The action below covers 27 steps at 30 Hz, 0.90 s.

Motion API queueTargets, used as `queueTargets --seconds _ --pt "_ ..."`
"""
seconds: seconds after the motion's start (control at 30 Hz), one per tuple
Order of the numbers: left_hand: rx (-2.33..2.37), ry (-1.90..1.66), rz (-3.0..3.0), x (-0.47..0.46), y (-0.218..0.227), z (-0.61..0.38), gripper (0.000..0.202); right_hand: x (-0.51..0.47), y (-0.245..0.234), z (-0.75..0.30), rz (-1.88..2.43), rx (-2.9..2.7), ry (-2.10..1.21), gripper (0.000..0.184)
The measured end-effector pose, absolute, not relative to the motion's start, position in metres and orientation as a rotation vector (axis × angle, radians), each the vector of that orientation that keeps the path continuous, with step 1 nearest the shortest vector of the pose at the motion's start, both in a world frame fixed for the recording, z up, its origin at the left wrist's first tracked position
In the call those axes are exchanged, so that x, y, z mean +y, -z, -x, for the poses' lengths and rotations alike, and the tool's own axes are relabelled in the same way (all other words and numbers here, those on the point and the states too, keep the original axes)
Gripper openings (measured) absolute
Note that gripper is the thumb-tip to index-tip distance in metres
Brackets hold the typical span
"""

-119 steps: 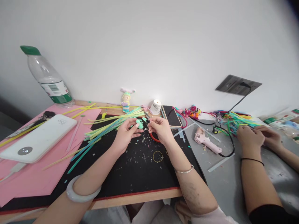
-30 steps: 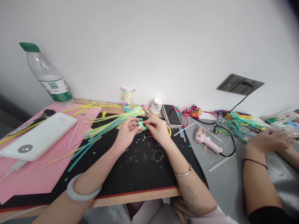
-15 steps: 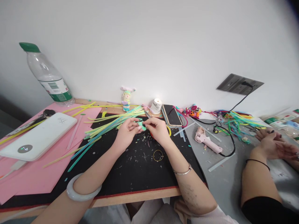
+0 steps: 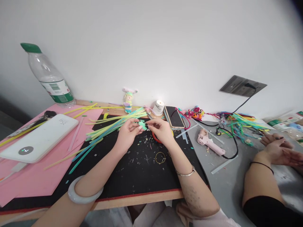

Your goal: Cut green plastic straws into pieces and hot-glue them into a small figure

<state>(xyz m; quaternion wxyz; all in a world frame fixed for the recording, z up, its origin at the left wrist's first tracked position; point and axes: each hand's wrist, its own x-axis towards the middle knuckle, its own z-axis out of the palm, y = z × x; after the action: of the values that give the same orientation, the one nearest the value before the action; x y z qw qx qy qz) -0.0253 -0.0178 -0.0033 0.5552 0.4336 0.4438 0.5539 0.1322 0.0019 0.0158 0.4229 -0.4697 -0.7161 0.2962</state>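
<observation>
Head camera: the left hand [image 4: 129, 131] holds a small green piece [image 4: 142, 125] between thumb and fingers above the far half of the black mat [image 4: 142, 173], and the right hand [image 4: 161, 130] has its fingertips close together at the piece's edge, though whether they grip it cannot be told. Yellow, green and blue strips [image 4: 106, 126] lie over the mat's far left part; a doll [image 4: 128, 102] stands beyond the mat, and a pink glue gun [image 4: 210, 145] lies to the mat's right.

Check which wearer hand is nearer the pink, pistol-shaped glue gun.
Right. The right hand is left of the glue gun; the left hand, pinching a small mint-green piece, is farther left.
</observation>
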Motion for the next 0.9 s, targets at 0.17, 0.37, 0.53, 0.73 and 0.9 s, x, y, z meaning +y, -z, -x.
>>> queueTargets --seconds 0.17,0.37,0.53,0.73,0.9 --pt "1.043 -1.307 -1.028 -0.0186 0.0031 0.0251 0.034 0.0027 -0.0097 -0.1309 1.17 -1.823 -0.723 0.014" --pt "1.04 -1.318 -1.02 -0.0183 0.0049 0.0253 0.035 0.0015 -0.0075 -0.1289 1.155 -1.847 -0.692 0.014" --pt "1.047 -1.321 -1.032 -0.0183 0.0053 0.0248 0.034 -0.0002 -0.0074 -0.1278 1.168 -1.893 -0.64 0.015" --pt "1.068 -1.313 -1.023 -0.0193 0.0046 0.0243 0.034 -0.0011 -0.0069 -0.1256 1.162 -1.92 -0.613 0.016" --pt "1.113 -1.301 -1.078 -0.0172 0.0062 0.0258 0.034 0.0007 -0.0067 -0.1267 1.187 -1.862 -0.689 0.015"
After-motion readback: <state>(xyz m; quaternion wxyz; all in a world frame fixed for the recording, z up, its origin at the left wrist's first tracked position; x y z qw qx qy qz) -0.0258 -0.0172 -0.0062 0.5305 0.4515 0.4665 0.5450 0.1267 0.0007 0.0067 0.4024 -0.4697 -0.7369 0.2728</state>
